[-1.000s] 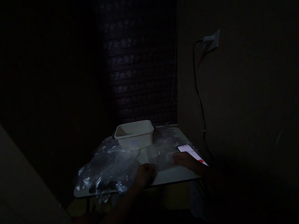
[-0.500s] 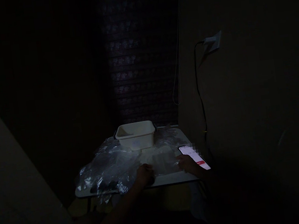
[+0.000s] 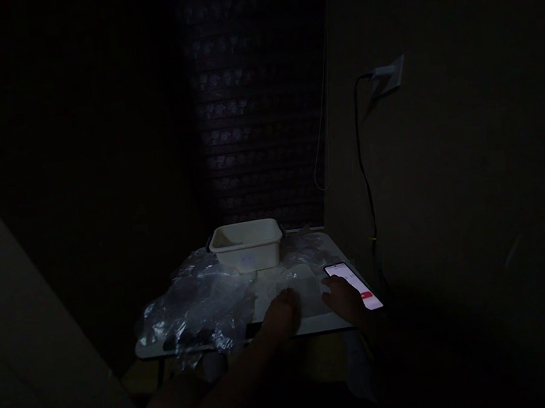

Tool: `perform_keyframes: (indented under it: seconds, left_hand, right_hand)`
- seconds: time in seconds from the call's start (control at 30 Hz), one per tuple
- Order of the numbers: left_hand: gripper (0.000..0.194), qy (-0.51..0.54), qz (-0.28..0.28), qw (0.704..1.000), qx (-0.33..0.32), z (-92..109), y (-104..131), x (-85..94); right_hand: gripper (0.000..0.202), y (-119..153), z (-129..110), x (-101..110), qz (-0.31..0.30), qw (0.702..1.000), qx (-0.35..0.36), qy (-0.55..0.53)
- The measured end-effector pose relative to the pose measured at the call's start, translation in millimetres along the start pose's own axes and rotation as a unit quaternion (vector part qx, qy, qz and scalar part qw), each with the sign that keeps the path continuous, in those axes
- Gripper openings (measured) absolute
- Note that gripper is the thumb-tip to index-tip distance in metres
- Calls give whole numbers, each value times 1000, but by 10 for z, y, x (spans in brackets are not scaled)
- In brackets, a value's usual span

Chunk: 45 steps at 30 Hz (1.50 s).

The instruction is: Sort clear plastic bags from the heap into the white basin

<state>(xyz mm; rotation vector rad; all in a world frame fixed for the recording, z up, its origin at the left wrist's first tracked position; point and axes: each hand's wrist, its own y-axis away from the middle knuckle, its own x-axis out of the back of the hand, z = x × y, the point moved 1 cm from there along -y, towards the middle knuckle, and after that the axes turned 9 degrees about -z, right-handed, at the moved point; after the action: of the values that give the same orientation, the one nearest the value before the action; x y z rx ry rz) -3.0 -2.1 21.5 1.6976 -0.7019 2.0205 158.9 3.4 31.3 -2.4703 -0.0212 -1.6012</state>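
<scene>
The scene is very dark. A clear plastic bag [image 3: 305, 289] lies flat near the front of a small white table [image 3: 317, 324]. My left hand [image 3: 283, 308] is at the bag's left side, its fingers curled; what they hold, if anything, is too dim to tell. At the bag's right edge is my right hand [image 3: 341, 295], its thumb and forefinger apart. Just beyond and beside that hand lies a phone [image 3: 354, 280] with a lit screen, partly covered by the hand.
A white tub [image 3: 249, 256] with dark handles stands at the table's back. Crumpled clear plastic [image 3: 200, 305] covers the left side and hangs over the front edge. More plastic lies right of the tub. A cable [image 3: 362, 160] hangs from a wall socket on the right.
My left hand has moved right, over the left part of the clear bag. The fingers of my right hand have spread at the bag's right edge.
</scene>
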Motion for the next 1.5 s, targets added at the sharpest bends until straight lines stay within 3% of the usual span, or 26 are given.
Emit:
perform_keyframes:
  seconds: [0.1,0.2,0.27,0.43,0.6,0.73,0.97,1.17,1.5]
  left_hand:
    - [37,-26,17,999,17,34,-82,-87]
    - [40,-38,-10,999,32,71,-104,-140]
    - [43,-50,-31,997,45,88,-88,-163]
    - [51,-78,-43,991,103,51,-10,-188]
    - [65,-87,-35,983,160,-14,34,-164]
    - [64,-90,-30,975,201,-47,34,-99]
    - [46,-86,-20,993,82,-102,-62,-125]
    - [54,-92,-33,987,125,-129,-70,-196]
    - [68,-116,-35,977,175,-153,-36,-165]
  right_hand:
    - [34,11,-126,-13,0,991,104,87]
    - [39,2,-224,-152,-20,975,198,99]
    - [42,-5,-244,-273,-40,967,225,109]
    - [46,5,-163,-428,-77,963,202,158]
    - [51,31,-78,-369,-83,970,148,172]
    - [53,-5,-63,-319,-69,973,121,182]
    - [49,-111,-176,-282,-60,967,182,170]
    - [50,-116,-126,-351,-86,956,216,180]
    - [58,-133,-54,-346,-81,962,168,200]
